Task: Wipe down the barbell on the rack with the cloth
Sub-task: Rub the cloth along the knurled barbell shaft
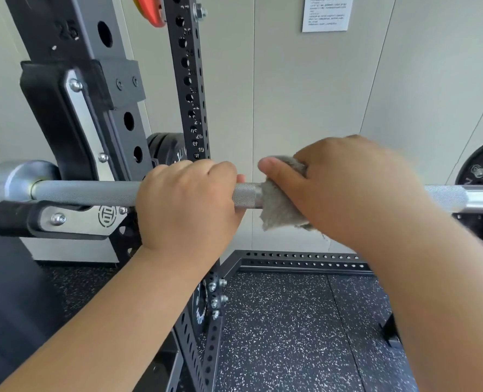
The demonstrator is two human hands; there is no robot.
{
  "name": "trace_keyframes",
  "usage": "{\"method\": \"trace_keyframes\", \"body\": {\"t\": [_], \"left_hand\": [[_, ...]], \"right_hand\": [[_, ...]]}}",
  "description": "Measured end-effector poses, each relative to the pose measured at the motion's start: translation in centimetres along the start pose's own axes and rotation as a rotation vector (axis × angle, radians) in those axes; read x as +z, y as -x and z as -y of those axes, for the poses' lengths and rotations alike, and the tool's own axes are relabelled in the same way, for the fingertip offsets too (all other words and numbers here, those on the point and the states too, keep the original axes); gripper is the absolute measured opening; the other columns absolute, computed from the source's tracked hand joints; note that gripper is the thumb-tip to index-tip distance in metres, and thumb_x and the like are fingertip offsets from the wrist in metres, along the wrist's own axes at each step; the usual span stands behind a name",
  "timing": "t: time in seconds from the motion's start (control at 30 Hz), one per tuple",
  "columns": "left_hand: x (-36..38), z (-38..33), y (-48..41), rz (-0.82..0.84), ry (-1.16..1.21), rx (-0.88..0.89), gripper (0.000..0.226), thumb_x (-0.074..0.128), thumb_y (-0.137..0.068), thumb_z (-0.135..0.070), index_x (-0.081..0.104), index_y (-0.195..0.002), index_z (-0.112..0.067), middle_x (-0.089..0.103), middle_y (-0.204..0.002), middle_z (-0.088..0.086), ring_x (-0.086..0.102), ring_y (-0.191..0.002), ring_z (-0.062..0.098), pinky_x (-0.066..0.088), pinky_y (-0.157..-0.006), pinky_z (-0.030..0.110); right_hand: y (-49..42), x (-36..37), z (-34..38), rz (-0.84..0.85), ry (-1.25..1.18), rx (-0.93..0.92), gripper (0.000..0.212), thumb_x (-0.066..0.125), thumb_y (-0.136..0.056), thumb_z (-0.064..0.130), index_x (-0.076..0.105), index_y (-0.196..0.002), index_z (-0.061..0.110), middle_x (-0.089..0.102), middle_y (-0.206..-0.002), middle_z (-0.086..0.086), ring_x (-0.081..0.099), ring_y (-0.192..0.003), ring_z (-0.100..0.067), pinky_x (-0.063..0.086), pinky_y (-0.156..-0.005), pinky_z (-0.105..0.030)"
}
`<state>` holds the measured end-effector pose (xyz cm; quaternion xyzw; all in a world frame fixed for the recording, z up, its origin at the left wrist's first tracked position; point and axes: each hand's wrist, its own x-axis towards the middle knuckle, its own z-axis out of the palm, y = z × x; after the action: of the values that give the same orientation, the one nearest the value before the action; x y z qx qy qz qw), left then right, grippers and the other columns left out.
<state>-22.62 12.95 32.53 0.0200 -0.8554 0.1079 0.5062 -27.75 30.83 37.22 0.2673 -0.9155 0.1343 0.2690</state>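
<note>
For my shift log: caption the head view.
Left hand grips the racked barbell; right hand wraps the grey cloth around it.

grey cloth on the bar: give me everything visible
The grey fuzzy cloth is bunched, with frayed edges, and looks like worn terry. It wraps over the knurled silver steel barbell, a loose corner hanging below. The right hand grips it, thumb over its top; the left hand, holding the bar alongside, stays apart from it.

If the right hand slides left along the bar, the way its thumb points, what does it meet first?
The left hand, gripping the bar right beside the cloth in the right hand; little bare bar lies between.
</note>
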Motion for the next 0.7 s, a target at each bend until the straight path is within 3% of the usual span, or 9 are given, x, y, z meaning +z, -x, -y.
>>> {"method": "trace_keyframes", "body": {"t": [0.1,0.23,0.33,0.43,0.5,0.6,0.7], "left_hand": [[-1.0,-0.2,0.0,0.135,0.023,0.000,0.038,0.066,-0.078,-0.033,0.032,-0.064,-0.023,0.029,-0.058,-0.008,0.033,-0.056,0.025,0.030,-0.058,0.033],[-2.4,0.4,-0.6,0.288,0.027,0.072,0.041,0.063,-0.079,-0.053,0.040,-0.062,-0.023,0.041,-0.056,-0.008,0.046,-0.055,0.020,0.040,-0.052,0.031],[-3.3,1.0,-3.5,0.552,0.094,0.071,0.047,0.057,-0.082,-0.064,0.052,-0.061,-0.023,0.052,-0.054,-0.005,0.053,-0.054,0.012,0.046,-0.050,0.028],[-2.5,0.3,-5.3,0.795,0.161,0.072,0.036,0.057,-0.082,-0.061,0.059,-0.070,-0.027,0.058,-0.055,-0.003,0.058,-0.053,0.012,0.049,-0.049,0.028],[-2.0,0.0,-5.1,0.792,0.167,0.058,0.035,0.057,-0.083,-0.058,0.063,-0.073,-0.026,0.058,-0.055,-0.002,0.060,-0.054,0.014,0.053,-0.052,0.028],[-2.1,0.1,-3.8,0.657,0.124,0.020,0.033,0.053,-0.079,-0.048,0.057,-0.061,-0.021,0.054,-0.051,-0.004,0.057,-0.052,0.015,0.057,-0.053,0.032],[-1.5,-0.1,-3.2,0.507,0.055,0.021,0.036,0.054,-0.082,-0.047,0.050,-0.060,-0.019,0.051,-0.052,-0.004,0.056,-0.051,0.018,0.057,-0.053,0.031]], "right_hand": [[0.6,0.4,-0.2,-0.030,0.038,-0.061,0.069,0.019,-0.090,0.078,0.052,-0.068,0.022,0.050,-0.063,0.007,0.047,-0.061,-0.016,0.026,-0.050,-0.027],[2.6,-0.8,-2.1,0.019,0.003,-0.221,0.050,0.022,-0.093,0.072,0.057,-0.090,0.038,0.055,-0.076,0.016,0.053,-0.074,-0.006,0.039,-0.059,-0.028],[1.6,-1.3,-1.4,0.031,-0.065,-0.134,0.067,0.028,-0.084,0.086,0.055,-0.068,0.026,0.052,-0.055,0.009,0.049,-0.057,-0.003,0.030,-0.049,-0.025],[0.1,-0.5,0.1,0.007,-0.042,-0.026,0.088,0.010,-0.063,0.095,0.049,-0.057,0.016,0.050,-0.052,0.004,0.048,-0.057,-0.013,0.025,-0.049,-0.026],[0.2,-0.1,-0.2,-0.019,-0.014,-0.025,0.087,0.008,-0.068,0.094,0.049,-0.059,0.018,0.051,-0.056,0.004,0.047,-0.059,-0.013,0.026,-0.049,-0.027],[2.1,-0.4,-1.9,-0.010,-0.018,-0.153,0.065,0.018,-0.090,0.081,0.054,-0.069,0.031,0.051,-0.060,0.012,0.047,-0.057,0.000,0.037,-0.048,-0.025],[2.8,-1.4,-2.7,0.030,-0.065,-0.133,0.069,0.021,-0.079,0.091,0.064,-0.079,0.037,0.056,-0.061,0.016,0.051,-0.055,0.004,0.051,-0.050,-0.028]]}}
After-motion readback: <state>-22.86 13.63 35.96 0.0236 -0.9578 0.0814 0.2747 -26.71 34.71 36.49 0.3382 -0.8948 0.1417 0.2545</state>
